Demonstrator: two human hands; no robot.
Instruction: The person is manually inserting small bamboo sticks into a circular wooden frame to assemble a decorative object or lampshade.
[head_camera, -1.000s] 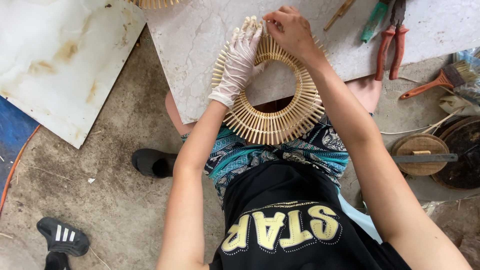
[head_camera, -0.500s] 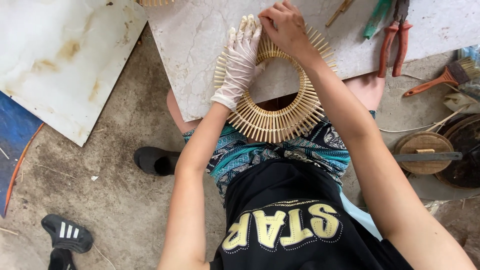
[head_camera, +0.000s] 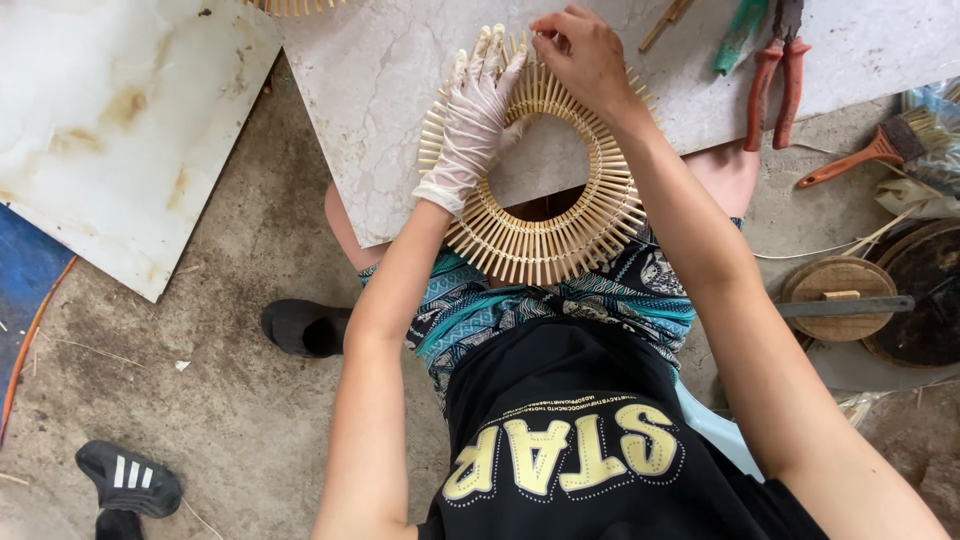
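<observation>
A round ring of pale bamboo sticks (head_camera: 545, 240) lies half on a marble slab (head_camera: 380, 90) and half over my lap. My left hand (head_camera: 475, 115), in a thin white glove, rests flat on the ring's upper left side, fingers stretched forward. My bare right hand (head_camera: 585, 50) pinches the sticks at the ring's top edge with fingertips together. Both forearms reach forward from the bottom of the head view.
Red-handled pliers (head_camera: 775, 75) and a green-handled tool (head_camera: 740, 35) lie on the slab at upper right. A brush (head_camera: 875, 150) and round wooden discs (head_camera: 840, 298) sit on the ground at right. Another slab (head_camera: 120, 130) lies left; shoes (head_camera: 130, 480) at lower left.
The view has shifted slightly. My right hand stays pinching at the ring's top, and my left hand keeps pressing on the ring's left side.
</observation>
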